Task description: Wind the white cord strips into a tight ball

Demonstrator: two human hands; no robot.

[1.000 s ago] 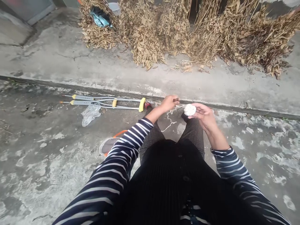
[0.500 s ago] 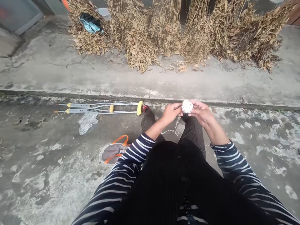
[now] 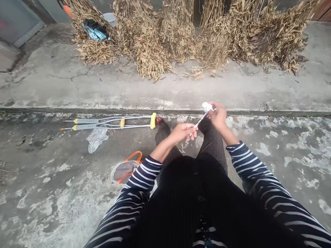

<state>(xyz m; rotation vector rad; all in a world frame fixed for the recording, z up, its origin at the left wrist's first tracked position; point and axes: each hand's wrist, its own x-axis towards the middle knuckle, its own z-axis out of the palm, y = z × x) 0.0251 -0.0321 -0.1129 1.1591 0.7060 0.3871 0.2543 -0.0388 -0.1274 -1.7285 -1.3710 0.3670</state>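
Note:
A small white bundle of wound cord (image 3: 207, 106) is in my right hand (image 3: 218, 116), whose fingers are closed around its right side. From the bundle a white strand (image 3: 201, 120) runs down and left, looking taut, to my left hand (image 3: 183, 132). That hand pinches the strand between thumb and fingers. Below my left hand a loose end of the strand hangs over the ground between my legs. The exact material of the white strand is too small to tell.
Metal crutches (image 3: 111, 122) with yellow pads lie on the ground at left, beside a crumpled clear plastic bag (image 3: 97, 138). A grey bag (image 3: 124, 171) with orange handles sits by my left arm. Ahead is a raised concrete ledge (image 3: 103, 89) bearing dried plant bundles (image 3: 152, 44).
My hands have moved apart: the right one up and right with the bundle, the left one down and left. A stretch of white strand now shows between them.

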